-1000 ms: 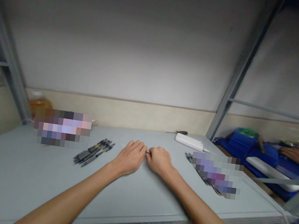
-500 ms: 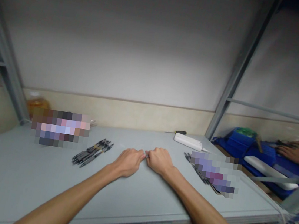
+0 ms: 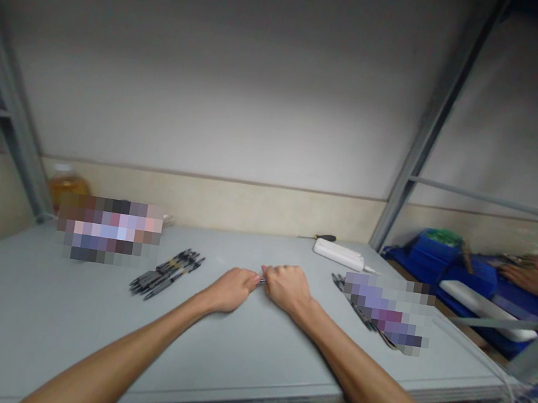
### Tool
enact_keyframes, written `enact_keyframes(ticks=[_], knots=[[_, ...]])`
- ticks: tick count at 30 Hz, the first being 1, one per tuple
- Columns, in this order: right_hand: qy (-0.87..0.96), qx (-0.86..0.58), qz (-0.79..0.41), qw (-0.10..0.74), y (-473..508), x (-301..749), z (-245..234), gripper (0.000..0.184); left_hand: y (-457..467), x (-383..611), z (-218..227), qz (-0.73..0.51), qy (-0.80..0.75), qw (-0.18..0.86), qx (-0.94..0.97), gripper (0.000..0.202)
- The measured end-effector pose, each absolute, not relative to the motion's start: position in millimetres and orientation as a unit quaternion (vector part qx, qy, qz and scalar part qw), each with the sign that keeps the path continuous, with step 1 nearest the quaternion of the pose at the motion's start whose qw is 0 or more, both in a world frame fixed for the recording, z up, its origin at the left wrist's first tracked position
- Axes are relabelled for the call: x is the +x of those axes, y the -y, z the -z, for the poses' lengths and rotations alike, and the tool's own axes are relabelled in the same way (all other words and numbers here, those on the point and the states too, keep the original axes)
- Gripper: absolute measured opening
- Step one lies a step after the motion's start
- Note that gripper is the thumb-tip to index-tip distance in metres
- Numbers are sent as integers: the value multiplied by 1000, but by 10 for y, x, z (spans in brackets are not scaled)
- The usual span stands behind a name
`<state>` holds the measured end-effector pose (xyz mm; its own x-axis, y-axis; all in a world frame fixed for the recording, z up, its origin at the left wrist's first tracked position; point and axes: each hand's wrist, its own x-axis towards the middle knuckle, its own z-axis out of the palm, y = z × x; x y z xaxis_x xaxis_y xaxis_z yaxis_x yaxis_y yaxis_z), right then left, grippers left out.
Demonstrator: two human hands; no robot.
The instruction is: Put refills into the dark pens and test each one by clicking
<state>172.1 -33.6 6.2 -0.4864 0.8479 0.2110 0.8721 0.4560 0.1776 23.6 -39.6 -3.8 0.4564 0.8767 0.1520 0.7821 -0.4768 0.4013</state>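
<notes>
Handwork in progress: a thin silvery rod-shaped piece (image 3: 263, 281) is gripped between both hands above the grey table (image 3: 205, 360).
One end is pinched by the closed left hand (image 3: 234, 289); the other is enclosed by the right hand (image 3: 288, 288), and most of the piece is hidden by fingers. The handling is judged to be midway, as the piece is not yet set down. A bundle of slim black-and-grey pens (image 3: 165, 275) is laid at left; a row of slim dark pens (image 3: 344, 290) is partly masked at right. Which group is finished cannot be told. Behind the right hand, a white oblong power strip (image 3: 338, 254) and a black-and-yellow-handled screwdriver (image 3: 325, 237) are placed; the near workspace is not obstructed by either.
</notes>
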Motion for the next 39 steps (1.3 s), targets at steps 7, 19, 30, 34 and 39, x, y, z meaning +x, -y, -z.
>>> enact_keyframes(ticks=[7,19,30,34,39], knots=[[827,-545,125,58,312,1745,-34,44,402,207,65,-261,-477,111,832,35],[824,-548,127,66,311,1736,-26,46,349,163,78,-249,-496,112,824,40],[801,-576,132,93,300,1736,2,45,320,158,84,-359,-487,278,746,41],[789,-593,133,94,271,1790,19,45,361,151,66,-409,-423,253,768,23],[794,-587,125,98,276,1787,-1,45,379,142,30,-424,-445,232,754,20]])
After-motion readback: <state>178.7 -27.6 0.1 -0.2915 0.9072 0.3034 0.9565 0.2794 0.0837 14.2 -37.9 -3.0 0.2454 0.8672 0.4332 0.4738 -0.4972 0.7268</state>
